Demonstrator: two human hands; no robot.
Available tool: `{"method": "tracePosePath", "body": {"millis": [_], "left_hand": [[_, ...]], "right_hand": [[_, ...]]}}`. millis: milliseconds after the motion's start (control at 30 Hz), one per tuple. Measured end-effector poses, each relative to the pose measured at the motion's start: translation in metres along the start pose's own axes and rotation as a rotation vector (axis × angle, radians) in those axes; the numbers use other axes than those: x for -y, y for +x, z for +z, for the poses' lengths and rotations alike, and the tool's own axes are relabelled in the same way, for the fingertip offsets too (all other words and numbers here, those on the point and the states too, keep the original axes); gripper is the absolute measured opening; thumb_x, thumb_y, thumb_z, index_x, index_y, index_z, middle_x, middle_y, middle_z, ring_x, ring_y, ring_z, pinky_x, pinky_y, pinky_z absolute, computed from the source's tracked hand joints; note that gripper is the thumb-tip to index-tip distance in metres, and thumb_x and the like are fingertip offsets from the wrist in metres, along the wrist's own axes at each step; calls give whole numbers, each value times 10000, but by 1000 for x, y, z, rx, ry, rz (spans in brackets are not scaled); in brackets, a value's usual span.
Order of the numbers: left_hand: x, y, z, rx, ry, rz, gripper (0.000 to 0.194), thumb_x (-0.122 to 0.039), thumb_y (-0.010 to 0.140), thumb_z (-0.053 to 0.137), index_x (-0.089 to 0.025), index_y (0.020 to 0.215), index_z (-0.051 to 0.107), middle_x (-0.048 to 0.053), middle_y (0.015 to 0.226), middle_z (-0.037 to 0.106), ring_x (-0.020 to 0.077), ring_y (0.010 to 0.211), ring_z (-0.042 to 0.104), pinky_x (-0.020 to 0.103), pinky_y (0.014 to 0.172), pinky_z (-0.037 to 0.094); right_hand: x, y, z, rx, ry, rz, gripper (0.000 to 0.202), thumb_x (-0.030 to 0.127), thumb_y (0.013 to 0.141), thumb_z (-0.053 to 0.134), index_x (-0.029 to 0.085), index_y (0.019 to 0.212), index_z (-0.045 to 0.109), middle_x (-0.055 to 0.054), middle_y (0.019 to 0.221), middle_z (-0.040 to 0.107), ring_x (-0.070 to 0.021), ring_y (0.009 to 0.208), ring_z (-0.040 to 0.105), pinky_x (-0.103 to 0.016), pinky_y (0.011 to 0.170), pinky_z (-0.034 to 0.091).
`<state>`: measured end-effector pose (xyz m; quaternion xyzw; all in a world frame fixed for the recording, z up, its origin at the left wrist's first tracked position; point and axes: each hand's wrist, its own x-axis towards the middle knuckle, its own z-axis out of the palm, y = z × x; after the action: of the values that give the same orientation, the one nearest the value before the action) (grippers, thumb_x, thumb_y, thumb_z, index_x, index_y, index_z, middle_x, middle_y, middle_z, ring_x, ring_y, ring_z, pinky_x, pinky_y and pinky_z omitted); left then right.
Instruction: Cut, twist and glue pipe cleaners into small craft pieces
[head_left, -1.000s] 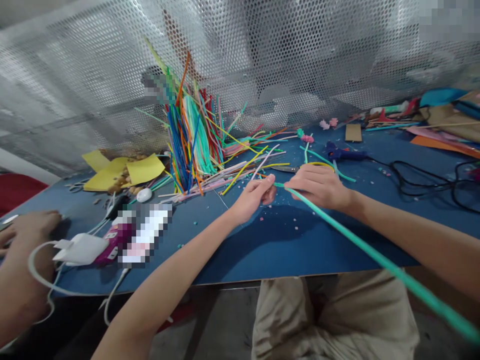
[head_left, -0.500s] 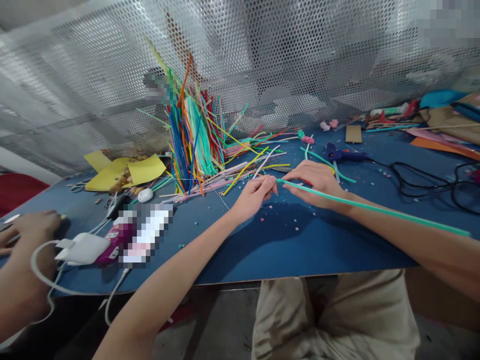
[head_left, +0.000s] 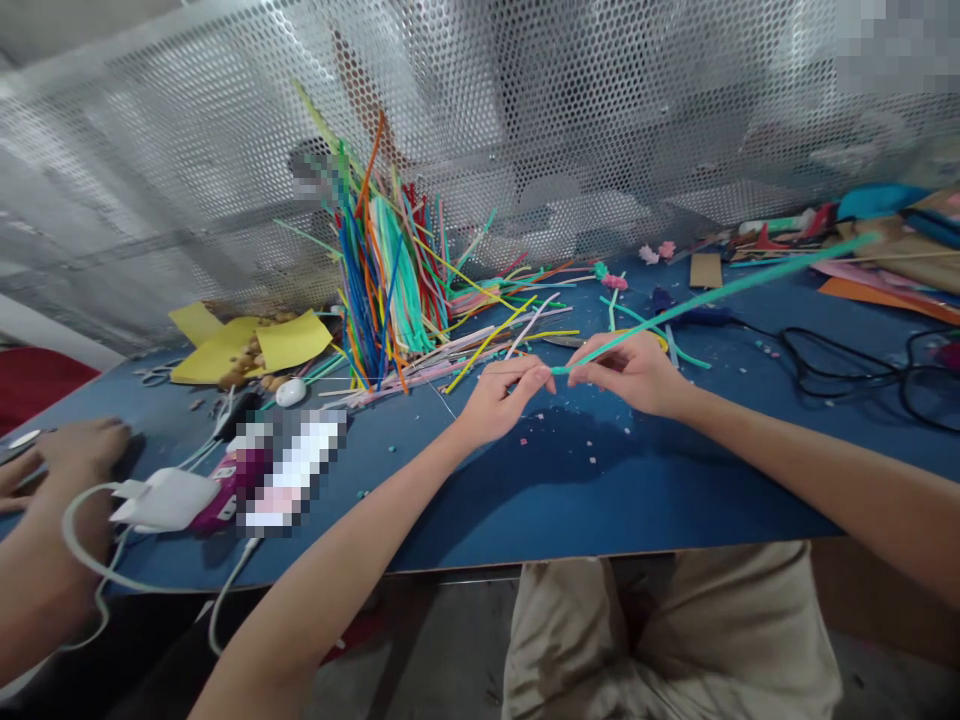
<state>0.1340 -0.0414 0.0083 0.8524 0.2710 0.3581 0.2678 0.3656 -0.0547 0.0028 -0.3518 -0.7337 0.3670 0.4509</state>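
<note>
Thumb and fingers of my left hand (head_left: 508, 400) are closed in a pinch at the short wrapped end of a teal pipe cleaner (head_left: 712, 295). A thin wire-like line seems to run leftward from these fingers; its exact course is hard to see. Just to the right, my right hand (head_left: 630, 372) is closed with its fingertips on the same pipe cleaner. The long free part slants up and right over that hand, its tip blurred. Both hands are above the blue table (head_left: 480, 510), their fingertips slightly apart.
A bundle of coloured pipe cleaners (head_left: 397, 280) stands behind my hands. A glue gun (head_left: 686, 308) with a black cable lies at right. Yellow sheets (head_left: 292, 345), a phone (head_left: 296, 470) and a white charger (head_left: 169, 498) lie left, near another person's hand (head_left: 82, 445).
The pipe cleaner's free end has swung up from low right over my forearm to high right. My right hand has turned; the other person's hand has shifted slightly right.
</note>
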Motion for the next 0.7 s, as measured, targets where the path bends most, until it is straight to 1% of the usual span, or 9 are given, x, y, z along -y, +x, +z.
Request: {"method": "tracePosePath", "body": {"millis": [100, 200, 267, 333, 433, 500, 533, 600, 700], "left_hand": [[-1, 0, -3, 47, 125, 221, 343, -330, 1046, 442, -165, 851, 670, 41, 763, 659, 129, 690, 571, 264, 696, 426], [-3, 1, -5, 86, 289, 429, 242, -282, 1023, 487, -178, 898, 666, 30, 723, 646, 138, 662, 552, 280, 662, 401], [-8, 1, -7, 97, 428, 553, 204, -291, 1007, 523, -191, 899, 664, 17, 700, 623, 140, 640, 526, 295, 636, 374], [-14, 2, -10, 125, 584, 661, 179, -325, 992, 569, -214, 885, 660, 0, 679, 589, 140, 632, 497, 307, 616, 336], [-23, 2, -16, 220, 668, 718, 162, -378, 976, 610, -253, 887, 661, -20, 643, 523, 135, 610, 447, 317, 598, 278], [-24, 2, -17, 247, 647, 663, 187, -411, 975, 608, -261, 883, 670, -17, 652, 525, 132, 611, 449, 317, 597, 265], [-23, 2, -17, 239, 629, 608, 210, -427, 977, 600, -256, 880, 676, -11, 671, 543, 131, 626, 464, 314, 605, 273], [-17, 1, -13, 184, 535, 450, 284, -436, 1002, 545, -229, 863, 681, 7, 722, 592, 134, 673, 507, 301, 641, 319], [-9, 1, -4, 65, 194, 101, 457, -436, 1055, 394, -171, 781, 649, 22, 726, 600, 123, 674, 531, 275, 677, 387]], "right_hand": [[-1, 1, -5, 135, 246, 146, 253, 422, 802, 776, 175, 760, 744, -31, 718, 731, -111, 568, 576, -241, 534, 454], [-6, 3, -11, 339, 431, 356, 309, 426, 743, 813, 146, 676, 701, -37, 645, 714, -98, 524, 578, -213, 494, 448], [-10, 3, -14, 485, 491, 486, 338, 434, 712, 823, 135, 657, 676, -38, 616, 705, -78, 463, 548, -192, 448, 422], [-13, 4, -17, 615, 517, 565, 331, 422, 703, 822, 132, 673, 665, -36, 614, 704, -70, 436, 539, -174, 412, 394], [-13, 3, -18, 732, 511, 612, 287, 381, 704, 816, 141, 723, 661, -5, 595, 679, -74, 421, 535, -165, 362, 340], [-12, 3, -16, 707, 471, 594, 268, 365, 712, 810, 152, 735, 648, 22, 564, 644, -66, 399, 500, -165, 348, 306], [-10, 3, -15, 658, 439, 560, 261, 360, 723, 802, 157, 728, 639, 31, 553, 627, -61, 394, 482, -168, 351, 300], [-8, 3, -13, 492, 352, 444, 250, 358, 753, 785, 166, 720, 630, 39, 542, 603, -58, 400, 461, -180, 373, 314], [-7, 2, -11, 189, 116, 181, 217, 376, 809, 754, 182, 765, 669, 17, 590, 628, -89, 465, 507, -223, 443, 391]]}}
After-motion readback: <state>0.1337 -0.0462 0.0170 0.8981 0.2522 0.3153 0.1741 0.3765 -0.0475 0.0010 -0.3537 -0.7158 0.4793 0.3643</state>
